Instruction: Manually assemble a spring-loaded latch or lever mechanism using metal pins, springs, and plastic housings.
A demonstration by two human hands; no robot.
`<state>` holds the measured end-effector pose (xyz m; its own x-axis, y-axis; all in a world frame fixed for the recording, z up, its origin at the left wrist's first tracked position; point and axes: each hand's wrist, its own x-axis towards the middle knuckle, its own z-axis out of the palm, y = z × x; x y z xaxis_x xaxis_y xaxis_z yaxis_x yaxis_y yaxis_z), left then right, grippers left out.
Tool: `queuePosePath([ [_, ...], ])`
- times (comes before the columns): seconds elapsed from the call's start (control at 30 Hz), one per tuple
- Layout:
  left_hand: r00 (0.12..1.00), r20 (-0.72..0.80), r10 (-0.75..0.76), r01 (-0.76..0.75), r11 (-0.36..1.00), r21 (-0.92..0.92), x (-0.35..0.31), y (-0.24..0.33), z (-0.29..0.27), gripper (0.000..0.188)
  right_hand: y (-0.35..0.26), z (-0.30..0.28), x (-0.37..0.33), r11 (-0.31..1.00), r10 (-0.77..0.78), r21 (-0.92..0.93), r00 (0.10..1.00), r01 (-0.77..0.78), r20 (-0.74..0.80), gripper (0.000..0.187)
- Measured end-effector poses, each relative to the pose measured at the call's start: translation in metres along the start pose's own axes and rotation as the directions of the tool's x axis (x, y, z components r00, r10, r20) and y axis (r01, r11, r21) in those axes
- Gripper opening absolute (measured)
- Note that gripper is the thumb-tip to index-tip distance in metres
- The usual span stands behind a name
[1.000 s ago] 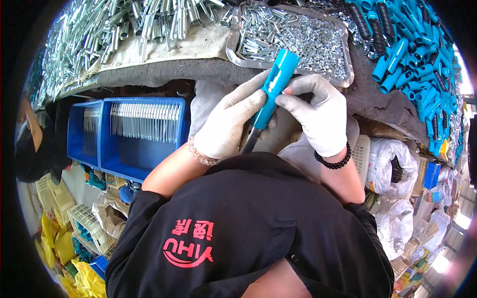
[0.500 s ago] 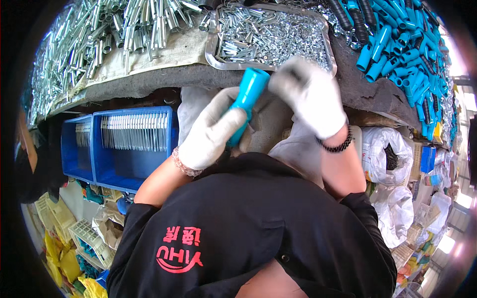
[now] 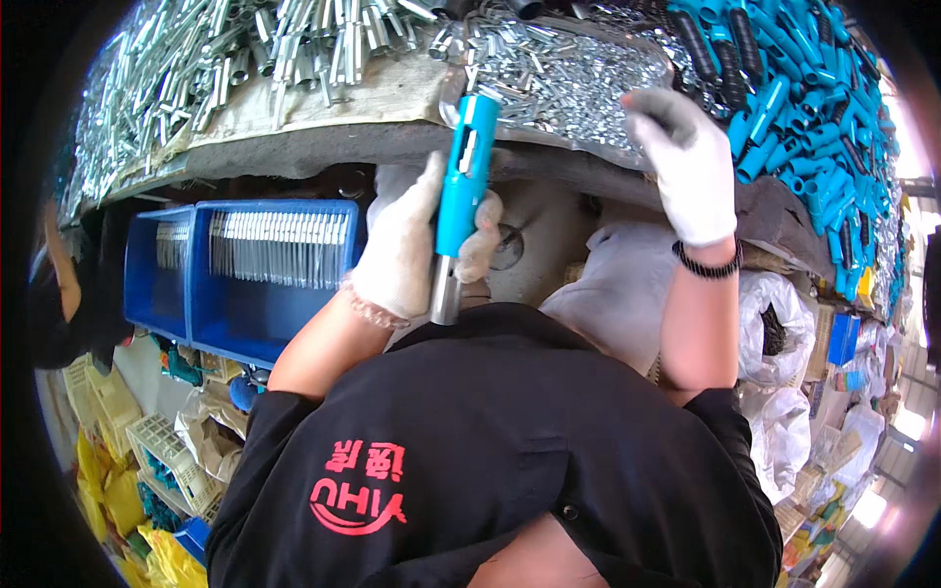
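My left hand (image 3: 402, 255), in a white glove, grips a turquoise plastic tube (image 3: 461, 211) with a long slot in its upper part. The tube stands nearly upright in front of my chest. A shiny metal tube (image 3: 446, 294) protrudes from its lower end, below my fingers. My right hand (image 3: 686, 167), gloved too, is raised by the right end of a metal tray (image 3: 449, 98) of small silvery parts (image 3: 559, 88). Its thumb and forefinger are apart, and I see nothing between them. A reddish spot shows at the forefinger's tip.
Metal tubes (image 3: 245, 59) are heaped at the far left of the bench, turquoise tubes (image 3: 814, 127) at the right, beside black ribbed pieces (image 3: 730, 73). Below the bench, blue bins (image 3: 274, 206) hold rows of thin rods at left; white sacks (image 3: 779, 431) stand at right.
My right hand has moved right and away from the turquoise tube. The tube has been turned, so its slot and the metal tube below now show. My left hand keeps hold.
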<state>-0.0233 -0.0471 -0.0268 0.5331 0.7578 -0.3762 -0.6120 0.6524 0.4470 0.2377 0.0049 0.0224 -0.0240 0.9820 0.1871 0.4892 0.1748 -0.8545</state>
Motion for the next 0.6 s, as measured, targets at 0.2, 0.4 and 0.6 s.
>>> queuePosePath([
  [0.2, 0.923, 0.374, -0.090, 0.206, 0.936, -0.284, 0.012, -0.006, -0.012, 0.054, -0.029, 0.054, -0.043, 0.979, -0.168, 0.143, 0.969, 0.143, 0.183, 0.016],
  [0.4, 0.888, 0.458, -0.050, 0.191, 0.945, -0.266, 0.015, -0.006, -0.014, 0.056, -0.026, 0.070, -0.045, 0.970, -0.213, 0.138, 0.975, 0.202, 0.069, 0.009],
  [0.6, 0.966, 0.247, -0.083, 0.145, 0.958, -0.247, 0.008, -0.006, -0.003, 0.058, -0.027, 0.082, -0.054, 0.922, -0.100, 0.380, 0.994, 0.079, 0.035, 0.016],
])
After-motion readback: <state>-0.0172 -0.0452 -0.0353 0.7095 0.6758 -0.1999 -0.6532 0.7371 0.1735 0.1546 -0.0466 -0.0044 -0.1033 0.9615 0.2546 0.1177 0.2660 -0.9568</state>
